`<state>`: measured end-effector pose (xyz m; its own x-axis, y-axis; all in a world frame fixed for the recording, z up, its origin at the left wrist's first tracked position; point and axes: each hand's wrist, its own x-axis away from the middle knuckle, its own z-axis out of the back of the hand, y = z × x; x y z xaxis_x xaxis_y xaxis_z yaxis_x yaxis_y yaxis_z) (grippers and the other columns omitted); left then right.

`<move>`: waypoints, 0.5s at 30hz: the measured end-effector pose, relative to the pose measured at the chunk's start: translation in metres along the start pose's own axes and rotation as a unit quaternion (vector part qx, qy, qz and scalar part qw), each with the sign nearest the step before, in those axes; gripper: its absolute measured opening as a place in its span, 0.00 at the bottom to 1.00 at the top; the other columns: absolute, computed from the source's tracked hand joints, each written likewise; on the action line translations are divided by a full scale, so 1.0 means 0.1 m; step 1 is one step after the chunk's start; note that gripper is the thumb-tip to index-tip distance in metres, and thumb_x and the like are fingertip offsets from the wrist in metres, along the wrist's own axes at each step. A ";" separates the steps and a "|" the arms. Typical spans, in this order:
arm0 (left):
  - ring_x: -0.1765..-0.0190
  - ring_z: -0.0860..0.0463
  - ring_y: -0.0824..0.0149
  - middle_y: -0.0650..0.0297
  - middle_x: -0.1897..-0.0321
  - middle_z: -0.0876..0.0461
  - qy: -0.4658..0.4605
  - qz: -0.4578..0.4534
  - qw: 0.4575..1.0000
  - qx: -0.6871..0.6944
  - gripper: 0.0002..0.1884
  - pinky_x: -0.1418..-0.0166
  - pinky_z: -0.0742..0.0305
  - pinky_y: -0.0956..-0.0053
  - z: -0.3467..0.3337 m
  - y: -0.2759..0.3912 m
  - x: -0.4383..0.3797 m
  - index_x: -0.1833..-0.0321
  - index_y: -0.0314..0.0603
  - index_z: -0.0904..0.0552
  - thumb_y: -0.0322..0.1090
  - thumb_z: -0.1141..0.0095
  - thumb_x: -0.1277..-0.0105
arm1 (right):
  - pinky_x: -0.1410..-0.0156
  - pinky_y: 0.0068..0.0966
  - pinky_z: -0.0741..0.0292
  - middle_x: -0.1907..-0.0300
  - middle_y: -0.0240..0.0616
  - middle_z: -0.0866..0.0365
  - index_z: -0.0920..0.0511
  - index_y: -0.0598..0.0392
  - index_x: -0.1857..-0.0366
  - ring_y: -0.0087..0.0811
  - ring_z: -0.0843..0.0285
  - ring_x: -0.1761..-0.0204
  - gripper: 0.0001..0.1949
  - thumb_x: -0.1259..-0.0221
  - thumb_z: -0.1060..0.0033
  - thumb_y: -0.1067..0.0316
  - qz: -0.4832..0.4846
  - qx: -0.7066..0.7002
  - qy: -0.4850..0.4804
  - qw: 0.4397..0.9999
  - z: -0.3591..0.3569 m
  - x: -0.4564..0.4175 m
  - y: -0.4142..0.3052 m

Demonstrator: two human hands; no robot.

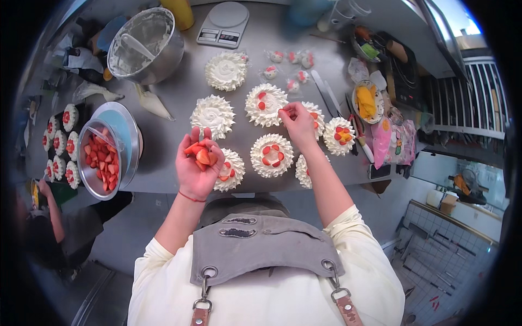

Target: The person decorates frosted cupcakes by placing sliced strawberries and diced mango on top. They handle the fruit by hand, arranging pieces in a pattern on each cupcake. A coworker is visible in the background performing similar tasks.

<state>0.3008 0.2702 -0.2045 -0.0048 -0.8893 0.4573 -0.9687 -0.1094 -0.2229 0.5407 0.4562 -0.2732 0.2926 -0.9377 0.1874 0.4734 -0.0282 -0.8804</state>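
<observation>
My left hand (200,163), palm up, cups several cut strawberry pieces (202,155). Between thumb and fingertips, my right hand (297,122) pinches one strawberry piece (283,112) at the right edge of a cream-topped cake (255,110) that bears two strawberry pieces. Nearer me, another piped cake (272,163) carries a ring of strawberry. Two cakes to the left, one in the middle (213,119) and one at the back (226,70), show only white cream. My hands and forearms partly cover other strawberry-topped cakes. A small cake (339,136) at right also has yellow fruit in its centre.
A metal bowl of cut strawberries (102,163) rests on a cake turntable (132,134) at left. Behind are a mixing bowl (151,53), piping bag (153,102) and kitchen scale (224,24). Spatulas (326,91) and wrapped decorations (270,72) lie at right. A co-worker (49,220) stands far left.
</observation>
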 end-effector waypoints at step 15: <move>0.50 0.16 0.63 0.58 0.43 0.15 -0.002 -0.014 1.000 0.002 0.15 0.44 0.20 0.65 0.04 -0.14 -0.28 0.47 0.49 0.12 0.44 0.50 0.21 | 0.60 0.30 0.21 0.65 0.39 0.13 0.18 0.59 0.57 0.31 0.15 0.67 0.09 0.34 0.31 0.66 0.052 0.028 0.001 0.998 -0.11 -0.51 0.07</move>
<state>0.3156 0.2953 -0.2176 0.0236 -0.8874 0.4605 -0.9676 -0.1361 -0.2125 0.5199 0.5003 -0.2941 0.3415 -0.9349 0.0965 0.4870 0.0882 -0.8689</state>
